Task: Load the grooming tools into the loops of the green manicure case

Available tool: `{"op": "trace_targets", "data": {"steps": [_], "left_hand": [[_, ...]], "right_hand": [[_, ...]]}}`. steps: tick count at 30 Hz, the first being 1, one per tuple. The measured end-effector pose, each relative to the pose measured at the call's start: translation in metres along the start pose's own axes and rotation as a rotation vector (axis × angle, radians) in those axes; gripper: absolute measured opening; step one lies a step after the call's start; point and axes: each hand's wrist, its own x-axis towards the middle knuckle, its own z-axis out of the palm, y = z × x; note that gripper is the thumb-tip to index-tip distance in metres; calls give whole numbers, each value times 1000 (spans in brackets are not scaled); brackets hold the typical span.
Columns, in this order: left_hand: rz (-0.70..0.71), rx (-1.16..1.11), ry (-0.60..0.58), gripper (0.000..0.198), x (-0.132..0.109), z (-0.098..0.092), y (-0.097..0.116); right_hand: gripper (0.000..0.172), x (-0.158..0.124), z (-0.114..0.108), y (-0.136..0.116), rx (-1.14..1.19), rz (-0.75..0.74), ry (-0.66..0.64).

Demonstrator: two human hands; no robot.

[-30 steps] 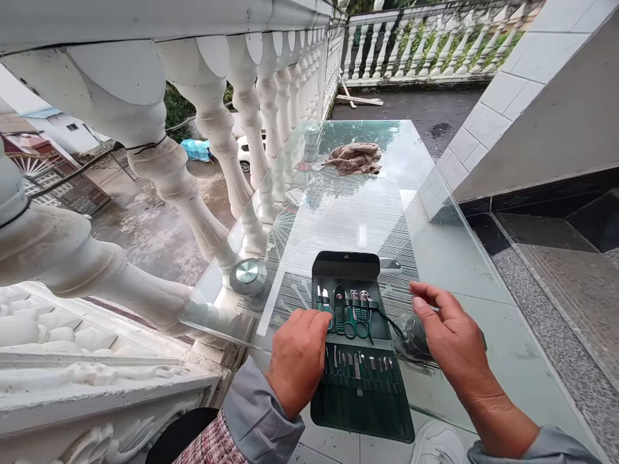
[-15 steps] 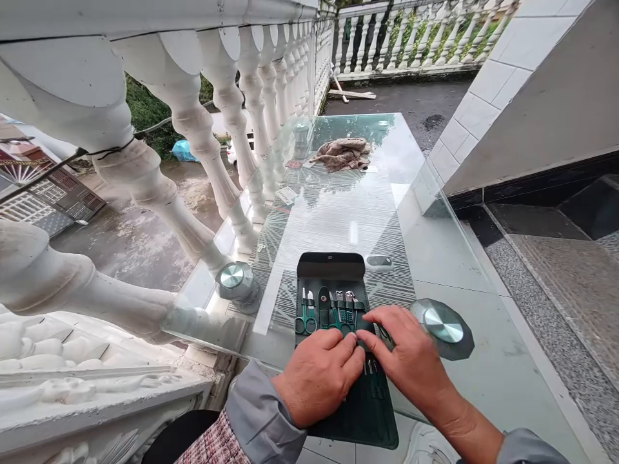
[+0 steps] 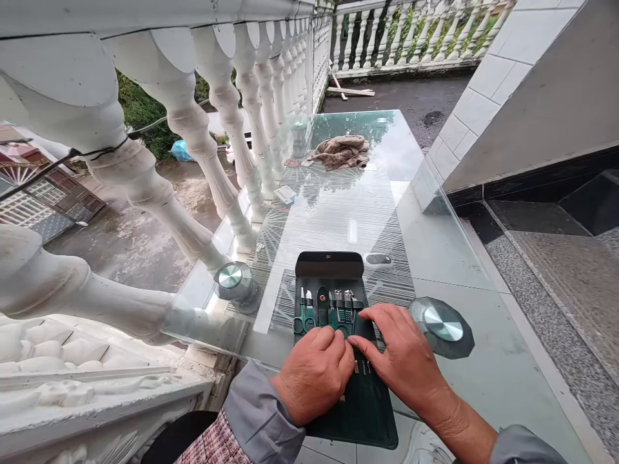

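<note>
A dark green manicure case (image 3: 355,415) lies unfolded at the near edge of the glass table. Green-handled scissors (image 3: 304,322), nail clippers (image 3: 344,308) and other small tools sit in its upper loops; several thin tools (image 3: 362,367) show lower down. My left hand (image 3: 314,367) rests over the case's middle, fingers curled and pressed together; whatever they pinch is hidden. My right hand (image 3: 409,354) is at the case's right side, thumb and forefinger apart, thumb tip close to the left fingers. I see nothing held in it.
The glass table (image 3: 449,270) has round metal-capped supports (image 3: 442,322). A crumpled brown cloth (image 3: 341,153), a small box (image 3: 285,194) and a grey-and-white oval object (image 3: 378,260) lie beyond the case. White balusters (image 3: 188,122) run along the left; stone steps (image 3: 556,270) stand right.
Both hands have shifted slightly left over the case. My right thumb has moved a little lower and left, and the thin tools beside it show differently.
</note>
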Motion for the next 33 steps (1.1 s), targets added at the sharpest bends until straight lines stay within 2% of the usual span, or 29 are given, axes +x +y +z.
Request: {"op": "trace_targets", "data": {"steps": [3, 8, 15, 23, 33], "left_hand": [[-8, 3, -7, 22, 0, 0, 1], [-5, -10, 0, 21, 1, -2, 1], [-99, 24, 94, 24, -1, 4, 0], [-133, 5, 20, 26, 0, 7, -3], [-118, -1, -57, 24, 0, 5, -3]], "right_hand": [[24, 0, 0, -1, -9, 2, -1], [17, 2, -1, -5, -17, -3, -16], [24, 3, 2, -13, -105, -95, -29], [28, 0, 7, -13, -196, -179, -32], [31, -1, 7, -14, -122, -135, -75]]}}
